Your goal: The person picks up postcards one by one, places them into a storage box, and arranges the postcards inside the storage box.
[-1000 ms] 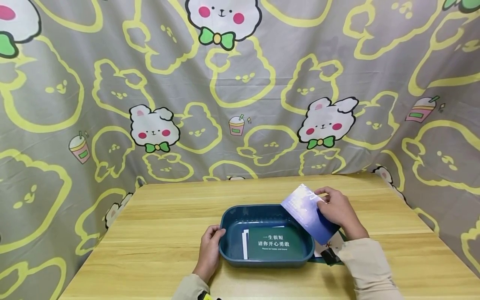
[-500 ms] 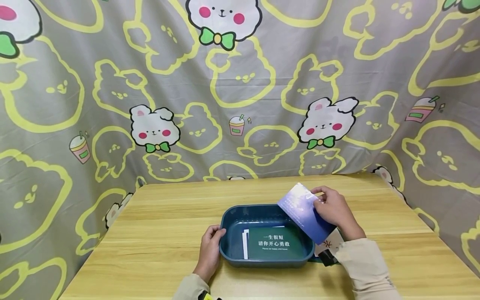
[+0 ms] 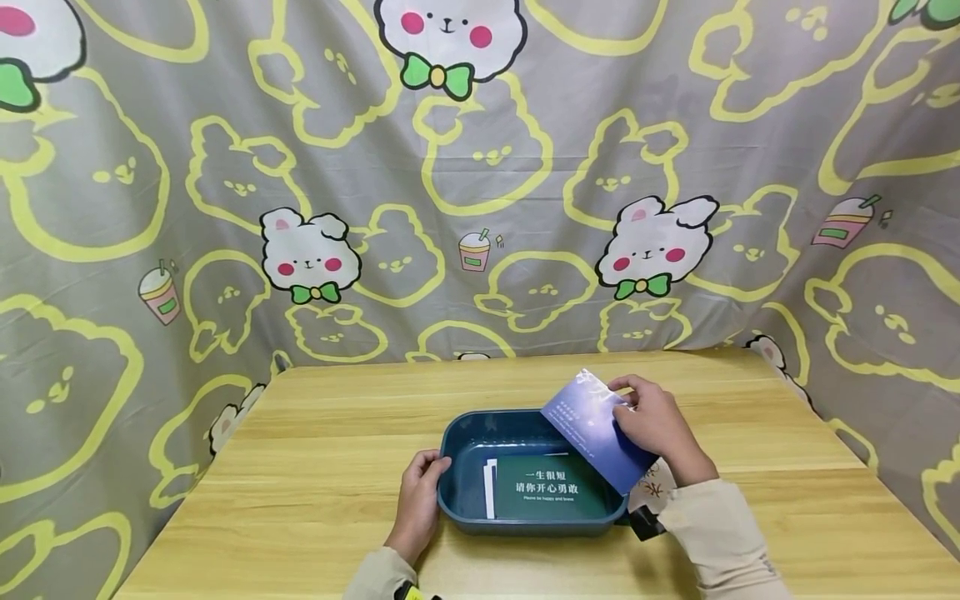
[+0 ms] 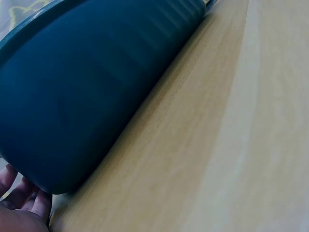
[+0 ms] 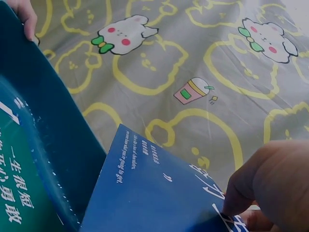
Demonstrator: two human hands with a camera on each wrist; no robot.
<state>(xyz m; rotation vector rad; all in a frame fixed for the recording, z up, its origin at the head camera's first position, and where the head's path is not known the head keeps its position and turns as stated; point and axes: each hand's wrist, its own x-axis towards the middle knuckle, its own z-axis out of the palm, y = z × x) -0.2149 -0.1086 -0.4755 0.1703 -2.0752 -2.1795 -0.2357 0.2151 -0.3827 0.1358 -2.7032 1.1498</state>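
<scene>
A dark teal bin (image 3: pixel 534 527) stands on the table, and my left hand (image 3: pixel 417 500) grips its left end, thumb over the rim. In the left wrist view my fingers (image 4: pixel 41 203) touch the bin's outer wall (image 4: pixel 87 92). My right hand (image 3: pixel 660 425) pinches a blue-purple card (image 3: pixel 592 425) by its upper right edge, tilted over the bin's right end. The right wrist view shows the card (image 5: pixel 149 193) with white print, under my right thumb and finger (image 5: pixel 270 188). Inside the bin lies a green card (image 3: pixel 547 492) with white writing, over white-edged cards.
Right of the bin, partly under my right forearm, lie a light card with a brown print (image 3: pixel 651 490) and a black piece (image 3: pixel 646 523). The wooden table (image 3: pixel 300 467) is backed by a patterned grey curtain (image 3: pixel 420 167).
My right hand has moved left with the blue-purple card, which now covers more of the bin's right end. My left hand has stayed on the bin.
</scene>
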